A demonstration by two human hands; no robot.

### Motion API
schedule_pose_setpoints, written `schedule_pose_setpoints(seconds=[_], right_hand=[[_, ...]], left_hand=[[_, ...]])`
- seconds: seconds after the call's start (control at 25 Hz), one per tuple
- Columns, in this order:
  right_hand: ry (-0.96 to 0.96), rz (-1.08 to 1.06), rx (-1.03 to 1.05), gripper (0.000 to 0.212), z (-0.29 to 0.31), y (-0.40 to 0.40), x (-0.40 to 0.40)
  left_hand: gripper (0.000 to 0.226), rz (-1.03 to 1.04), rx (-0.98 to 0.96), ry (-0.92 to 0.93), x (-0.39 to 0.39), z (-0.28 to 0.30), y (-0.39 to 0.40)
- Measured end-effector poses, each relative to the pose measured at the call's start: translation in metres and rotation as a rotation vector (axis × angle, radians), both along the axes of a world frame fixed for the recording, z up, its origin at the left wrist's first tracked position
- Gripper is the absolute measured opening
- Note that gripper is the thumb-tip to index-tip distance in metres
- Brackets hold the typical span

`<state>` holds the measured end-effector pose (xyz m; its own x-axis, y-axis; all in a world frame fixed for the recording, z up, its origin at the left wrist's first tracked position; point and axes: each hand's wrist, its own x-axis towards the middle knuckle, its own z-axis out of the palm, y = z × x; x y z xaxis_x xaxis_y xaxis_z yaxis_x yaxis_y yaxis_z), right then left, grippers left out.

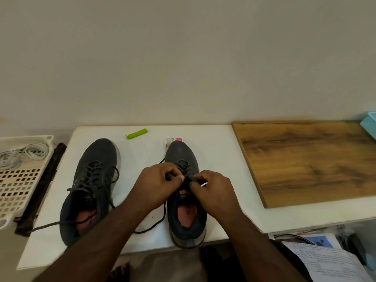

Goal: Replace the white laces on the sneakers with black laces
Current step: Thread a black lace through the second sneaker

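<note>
Two dark grey sneakers stand on a white table (142, 241), toes pointing away from me. The left sneaker (91, 190) is threaded with a black lace whose loose ends trail off to the left. Over the tongue of the right sneaker (184, 210) my left hand (157, 185) and my right hand (213, 190) meet, each pinching the black lace (156, 223) at the upper eyelets. One loose end of that lace curves down onto the table between the shoes. White laces (24, 153) lie coiled in a tray at the far left.
A white perforated tray (18, 188) sits at the left, with a dark metal bar (42, 186) beside it. A green clip (136, 133) and a small label (170, 140) lie beyond the shoes. A wooden board (309, 161) covers the table's right side. Papers (329, 261) lie at lower right.
</note>
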<state>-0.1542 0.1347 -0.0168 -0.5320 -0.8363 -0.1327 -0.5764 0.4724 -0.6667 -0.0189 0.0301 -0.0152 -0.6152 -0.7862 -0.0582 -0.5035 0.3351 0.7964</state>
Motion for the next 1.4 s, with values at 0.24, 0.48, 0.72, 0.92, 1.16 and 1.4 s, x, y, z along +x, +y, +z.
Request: schedule_pose_setpoints(seconds=[0.24, 0.48, 0.72, 0.92, 1.16, 1.4], right_hand=[[-0.311, -0.116, -0.083, 0.010, -0.011, 0.002, -0.014], [-0.392, -0.131, -0.107, 0.017, -0.011, 0.002, -0.015], [-0.407, -0.138, -0.116, 0.016, -0.013, 0.001, -0.016], [-0.426, -0.142, -0.111, 0.017, -0.015, 0.001, -0.016], [-0.443, -0.136, -0.117, 0.015, -0.016, 0.002, -0.016], [-0.417, -0.103, -0.128, 0.012, -0.015, 0.003, -0.017]], left_hand=[[0.009, 0.018, -0.060, -0.049, -0.017, -0.014, 0.014], [0.010, 0.114, 0.018, 0.023, -0.018, -0.020, 0.016], [0.011, 0.093, 0.086, 0.055, -0.017, -0.021, 0.012], [0.008, 0.060, 0.086, 0.051, -0.017, -0.020, 0.012], [0.011, 0.148, 0.052, 0.083, -0.020, -0.022, 0.020], [0.008, 0.111, 0.069, 0.037, -0.021, -0.023, 0.017]])
